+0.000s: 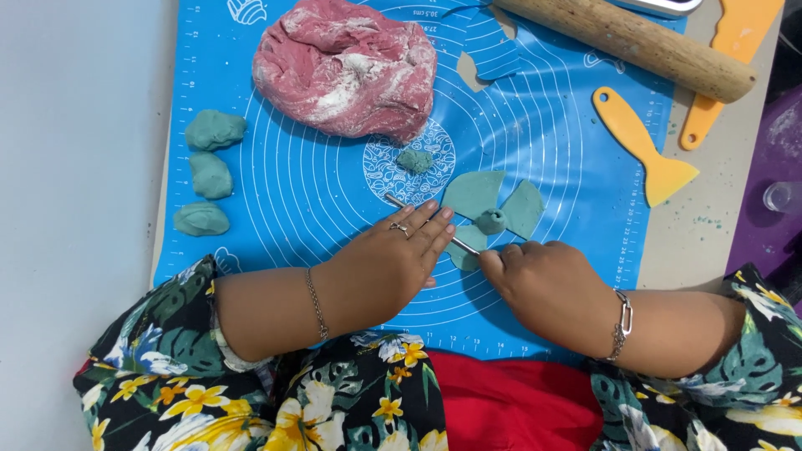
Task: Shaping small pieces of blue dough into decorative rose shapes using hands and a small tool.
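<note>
A teal clay flower [493,210], with flat petals around a small ball, lies on the blue silicone mat [317,192]. My left hand [388,263] rests palm down on the mat, its fingers lying flat over a thin metal rod [399,203] that runs diagonally toward the flower. My right hand [547,284] is curled beside the flower's lower petal, with its fingertips closed on the rod's other end.
A big pink dough lump [347,67] sits at the mat's top. Three teal lumps [209,175] line the left edge, and a small one [414,159] is near the centre. A wooden rolling pin [635,43] and yellow scrapers [645,154] lie at the right.
</note>
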